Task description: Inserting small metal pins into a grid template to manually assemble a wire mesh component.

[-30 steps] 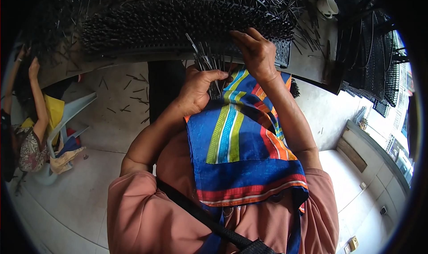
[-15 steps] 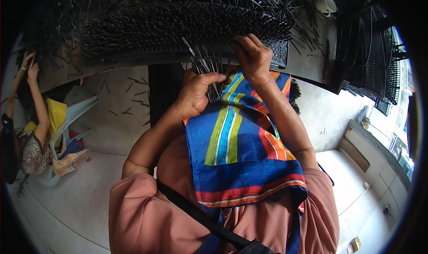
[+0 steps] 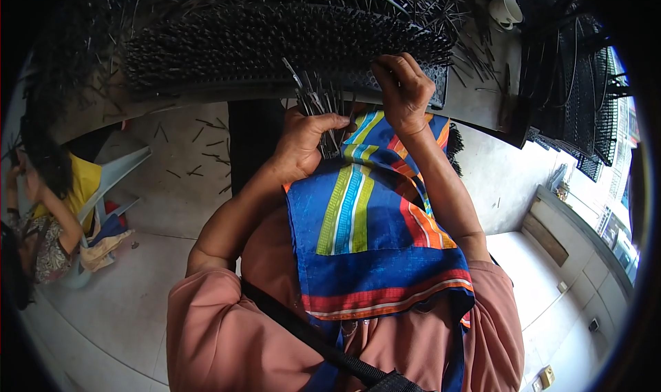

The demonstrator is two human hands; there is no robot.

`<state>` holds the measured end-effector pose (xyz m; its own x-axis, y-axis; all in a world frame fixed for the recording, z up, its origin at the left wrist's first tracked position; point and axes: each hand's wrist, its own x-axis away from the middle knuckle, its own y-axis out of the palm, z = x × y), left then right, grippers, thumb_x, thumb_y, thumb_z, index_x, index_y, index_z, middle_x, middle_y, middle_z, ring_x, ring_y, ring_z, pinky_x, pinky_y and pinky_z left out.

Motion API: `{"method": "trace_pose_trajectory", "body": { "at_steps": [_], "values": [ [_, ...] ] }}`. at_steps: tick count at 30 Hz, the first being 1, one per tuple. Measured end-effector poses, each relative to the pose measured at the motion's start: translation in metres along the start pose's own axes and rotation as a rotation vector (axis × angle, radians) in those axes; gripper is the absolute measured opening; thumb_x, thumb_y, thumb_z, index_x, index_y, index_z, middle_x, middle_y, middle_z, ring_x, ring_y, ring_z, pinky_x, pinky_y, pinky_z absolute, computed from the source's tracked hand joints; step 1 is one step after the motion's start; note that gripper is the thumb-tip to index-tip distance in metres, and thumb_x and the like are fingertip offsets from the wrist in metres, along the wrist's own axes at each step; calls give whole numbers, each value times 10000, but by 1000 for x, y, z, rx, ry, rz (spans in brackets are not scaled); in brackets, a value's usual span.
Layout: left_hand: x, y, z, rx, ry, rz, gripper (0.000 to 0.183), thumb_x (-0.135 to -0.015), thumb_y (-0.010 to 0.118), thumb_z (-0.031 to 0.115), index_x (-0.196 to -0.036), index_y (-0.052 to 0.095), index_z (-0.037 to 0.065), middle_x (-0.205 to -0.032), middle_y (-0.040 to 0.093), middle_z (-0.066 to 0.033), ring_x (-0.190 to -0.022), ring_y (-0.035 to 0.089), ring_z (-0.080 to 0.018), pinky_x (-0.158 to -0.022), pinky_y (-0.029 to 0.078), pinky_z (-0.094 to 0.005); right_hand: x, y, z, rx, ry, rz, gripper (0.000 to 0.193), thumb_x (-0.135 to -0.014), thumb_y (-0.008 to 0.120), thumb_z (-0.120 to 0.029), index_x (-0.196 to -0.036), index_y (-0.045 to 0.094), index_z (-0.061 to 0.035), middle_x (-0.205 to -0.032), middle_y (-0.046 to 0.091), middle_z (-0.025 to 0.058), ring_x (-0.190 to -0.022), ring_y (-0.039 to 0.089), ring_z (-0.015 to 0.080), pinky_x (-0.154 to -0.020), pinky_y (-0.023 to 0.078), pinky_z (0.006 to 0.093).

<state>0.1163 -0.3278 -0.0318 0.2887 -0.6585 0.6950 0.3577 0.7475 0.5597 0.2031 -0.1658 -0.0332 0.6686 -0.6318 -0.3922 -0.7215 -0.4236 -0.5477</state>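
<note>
A bundle of thin dark rods (image 3: 313, 96) is gripped in my left hand (image 3: 301, 139), just in front of the table edge, most of them pointing up and away. My right hand (image 3: 407, 94) is raised over the near right end of a long perforated rack (image 3: 436, 81), thumb and fingers pinched together. Whatever lies between those fingertips is too small or hidden to make out. Dark upright pieces (image 3: 275, 44) densely fill most of the rack, while bare holes show at its right end, beside my right hand. A striped blue cloth (image 3: 382, 220) lies over my front, below both hands.
Loose dark rods (image 3: 475, 61) litter the table around the rack. A white cup (image 3: 505, 11) stands at the back right, near stacked black perforated racks (image 3: 571, 82). At the far left another person (image 3: 51, 230) sits by a pale chair (image 3: 120, 178). Rods are scattered on the floor (image 3: 200, 147).
My right hand has shifted slightly to the right along the rack, still pinched. My left hand and its bundle have stayed in place. The other person has leaned and lowered their hands.
</note>
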Motion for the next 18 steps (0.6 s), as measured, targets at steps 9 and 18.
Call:
{"method": "trace_pose_trajectory", "body": {
  "at_steps": [9,18],
  "values": [
    [2,5,2,9,83,-58,212,-727,633,-83,-934,651,-37,-851,670,-124,-725,665,-194,-659,564,-302,4,-10,-18,-255,458,-311,178,-767,705,-112,-876,669,23,-683,634,85,-539,565,123,-493,443,271],
    [9,15,-1,-64,104,26,204,-737,654,-53,-939,649,-36,-836,674,-132,-716,676,-214,-652,572,-322,10,-16,-18,-647,686,-24,81,-795,675,-6,-875,665,5,-689,629,22,-521,504,56,-459,384,198]
  ]
}}
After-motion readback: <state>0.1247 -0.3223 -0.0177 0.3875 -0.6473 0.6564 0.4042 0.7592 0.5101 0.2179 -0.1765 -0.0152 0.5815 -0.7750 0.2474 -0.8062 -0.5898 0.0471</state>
